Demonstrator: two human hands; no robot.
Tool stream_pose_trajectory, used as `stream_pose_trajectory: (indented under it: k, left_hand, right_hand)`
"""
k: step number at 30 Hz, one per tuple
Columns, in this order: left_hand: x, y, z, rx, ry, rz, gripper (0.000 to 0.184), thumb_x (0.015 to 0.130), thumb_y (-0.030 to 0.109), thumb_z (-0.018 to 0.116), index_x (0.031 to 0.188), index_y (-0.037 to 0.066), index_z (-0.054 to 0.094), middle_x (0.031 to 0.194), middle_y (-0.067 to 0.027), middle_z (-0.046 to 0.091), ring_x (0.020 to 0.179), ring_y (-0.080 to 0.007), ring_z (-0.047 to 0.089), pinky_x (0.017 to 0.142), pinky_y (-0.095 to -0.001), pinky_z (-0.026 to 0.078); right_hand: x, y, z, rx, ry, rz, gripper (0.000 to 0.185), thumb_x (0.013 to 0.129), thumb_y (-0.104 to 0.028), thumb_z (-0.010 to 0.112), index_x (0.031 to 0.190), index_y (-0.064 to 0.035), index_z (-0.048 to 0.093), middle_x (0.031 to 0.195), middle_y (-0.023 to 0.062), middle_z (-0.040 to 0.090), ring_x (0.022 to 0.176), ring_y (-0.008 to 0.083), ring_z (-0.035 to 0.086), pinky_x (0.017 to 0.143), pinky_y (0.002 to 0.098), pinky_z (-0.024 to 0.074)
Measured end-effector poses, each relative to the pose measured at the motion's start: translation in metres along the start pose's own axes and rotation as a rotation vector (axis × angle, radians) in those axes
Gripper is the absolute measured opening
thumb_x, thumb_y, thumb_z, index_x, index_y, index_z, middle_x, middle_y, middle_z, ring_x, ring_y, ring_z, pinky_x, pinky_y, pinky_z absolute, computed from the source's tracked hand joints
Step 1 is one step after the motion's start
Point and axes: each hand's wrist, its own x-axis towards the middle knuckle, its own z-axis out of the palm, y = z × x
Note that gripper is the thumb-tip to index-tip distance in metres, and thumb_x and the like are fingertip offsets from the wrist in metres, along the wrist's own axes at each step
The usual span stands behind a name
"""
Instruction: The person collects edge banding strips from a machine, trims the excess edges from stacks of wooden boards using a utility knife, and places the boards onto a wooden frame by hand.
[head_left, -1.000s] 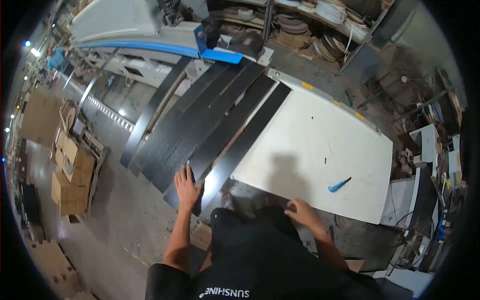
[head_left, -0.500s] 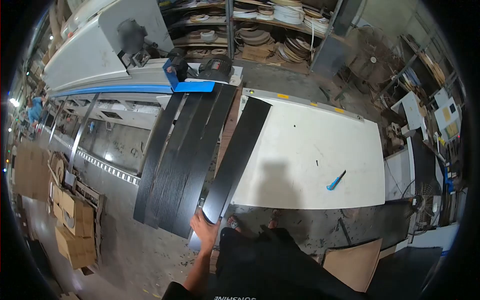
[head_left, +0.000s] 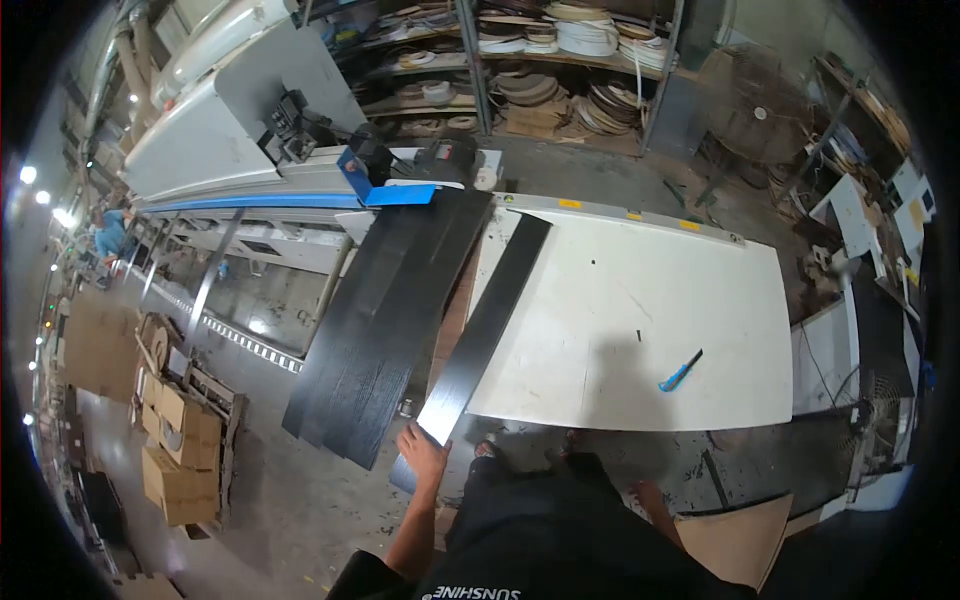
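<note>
My left hand (head_left: 424,456) is closed on the near end of a long, narrow black board (head_left: 487,323), with its fingers and thumb at opposite edges. The board lies slanted across the left edge of a white tabletop (head_left: 690,290), its near end jutting past the front. To its left, several black boards (head_left: 385,300) with a wood-grain finish lie close together, partly overlapping. Low at my right side, my right hand (head_left: 650,494) is dim and small, away from the boards; its fingers are not clear. A blue utility knife (head_left: 680,371) lies on the white tabletop.
A long white machine (head_left: 215,130) with a blue strip runs along the back left. Shelves (head_left: 560,60) hold rolls of edge banding. Cardboard boxes (head_left: 180,485) are stacked on the left, and a floor fan (head_left: 760,114) stands back right. A brown panel (head_left: 735,535) leans near my right side.
The gaps between the black boards on the left have closed. My right hand has come into view. My left hand stays at the near end of the slanted board, and the camera view has shifted.
</note>
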Motion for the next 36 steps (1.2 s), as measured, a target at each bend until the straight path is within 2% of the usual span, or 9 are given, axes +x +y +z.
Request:
stream_pose_trajectory:
  k: [3, 10, 18, 22, 24, 30, 31, 34, 36]
  left_hand:
    - [0.001, -0.013, 0.012, -0.036, -0.127, -0.067, 0.089, 0.063, 0.034, 0.100, 0.130, -0.006, 0.058, 0.131, -0.0243, 0.059, 0.128, -0.0459, 0.053, 0.110, -0.0540, 0.043]
    - [-0.056, 0.045, 0.028, -0.118, -0.022, -0.021, 0.080, 0.059, 0.043, 0.096, 0.116, -0.002, 0.061, 0.112, -0.0227, 0.060, 0.108, -0.0455, 0.059, 0.096, -0.0547, 0.048]
    - [-0.022, 0.051, 0.000, 0.016, 0.026, 0.055, 0.101, 0.085, 0.059, 0.081, 0.153, -0.007, 0.047, 0.156, -0.0303, 0.046, 0.147, -0.0481, 0.039, 0.127, -0.0565, 0.025]
    - [0.048, -0.036, 0.001, 0.187, 0.214, 0.012, 0.105, 0.091, 0.056, 0.075, 0.163, -0.007, 0.034, 0.169, -0.0312, 0.034, 0.159, -0.0496, 0.027, 0.134, -0.0563, 0.015]
    - [0.063, -0.067, 0.008, 0.234, 0.168, 0.043, 0.107, 0.088, 0.055, 0.078, 0.164, -0.007, 0.034, 0.170, -0.0303, 0.034, 0.158, -0.0496, 0.029, 0.134, -0.0558, 0.014]
    - [0.060, -0.044, -0.036, 0.158, -0.101, -0.010, 0.108, 0.074, 0.053, 0.090, 0.154, -0.007, 0.046, 0.144, -0.0232, 0.058, 0.141, -0.0426, 0.047, 0.126, -0.0566, 0.027]
    - [0.057, -0.046, -0.028, 0.160, -0.035, 0.066, 0.100, 0.067, 0.047, 0.095, 0.143, -0.003, 0.054, 0.127, -0.0193, 0.065, 0.127, -0.0413, 0.056, 0.114, -0.0548, 0.040]
    - [0.049, -0.054, -0.008, -0.100, -0.016, -0.019, 0.092, 0.063, 0.042, 0.099, 0.134, 0.000, 0.059, 0.120, -0.0200, 0.067, 0.120, -0.0428, 0.061, 0.105, -0.0523, 0.048]
    - [0.032, -0.038, -0.011, -0.135, 0.045, -0.017, 0.086, 0.062, 0.040, 0.100, 0.128, 0.000, 0.062, 0.117, -0.0204, 0.068, 0.115, -0.0434, 0.063, 0.100, -0.0514, 0.051]
  right_hand:
    - [0.023, 0.005, -0.018, 0.330, 0.000, -0.033, 0.031, 0.107, -0.030, 0.066, 0.124, -0.0046, 0.069, 0.115, 0.0091, 0.075, 0.094, 0.0239, 0.074, 0.079, 0.0413, 0.0586]
    - [0.005, -0.021, -0.027, 0.054, 0.040, 0.298, 0.033, 0.109, -0.029, 0.064, 0.130, -0.0045, 0.069, 0.112, 0.0111, 0.076, 0.094, 0.0256, 0.075, 0.076, 0.0402, 0.0591]
    - [0.029, 0.062, -0.069, 0.027, -0.173, 0.309, 0.045, 0.108, -0.025, 0.063, 0.147, -0.0053, 0.055, 0.114, 0.0173, 0.077, 0.093, 0.0288, 0.077, 0.071, 0.0445, 0.0594]
    - [0.072, 0.106, -0.085, -0.184, -0.095, -0.038, 0.034, 0.102, -0.034, 0.074, 0.119, -0.0050, 0.072, 0.094, 0.0099, 0.075, 0.077, 0.0216, 0.072, 0.070, 0.0368, 0.0577]
    - [0.065, 0.075, -0.083, 0.133, -0.088, 0.112, 0.033, 0.107, -0.031, 0.065, 0.130, -0.0073, 0.065, 0.114, 0.0099, 0.075, 0.089, 0.0226, 0.073, 0.077, 0.0395, 0.0563]
    - [0.022, 0.022, -0.046, 0.225, 0.078, 0.131, 0.030, 0.109, -0.028, 0.061, 0.135, -0.0116, 0.063, 0.105, 0.0056, 0.072, 0.087, 0.0201, 0.070, 0.074, 0.0379, 0.0550]
    - [0.018, 0.034, -0.041, 0.229, 0.104, 0.137, 0.030, 0.109, -0.027, 0.060, 0.135, -0.0121, 0.063, 0.101, 0.0051, 0.071, 0.085, 0.0197, 0.069, 0.073, 0.0375, 0.0548]
    - [0.018, 0.083, -0.024, 0.619, -0.061, 0.244, 0.022, 0.106, -0.024, 0.061, 0.115, -0.0056, 0.071, 0.102, 0.0074, 0.075, 0.081, 0.0209, 0.072, 0.066, 0.0361, 0.0559]
    - [-0.007, 0.081, -0.017, 0.175, -0.146, 0.159, 0.019, 0.105, -0.020, 0.061, 0.112, -0.0059, 0.072, 0.102, 0.0076, 0.075, 0.078, 0.0225, 0.071, 0.067, 0.0385, 0.0553]
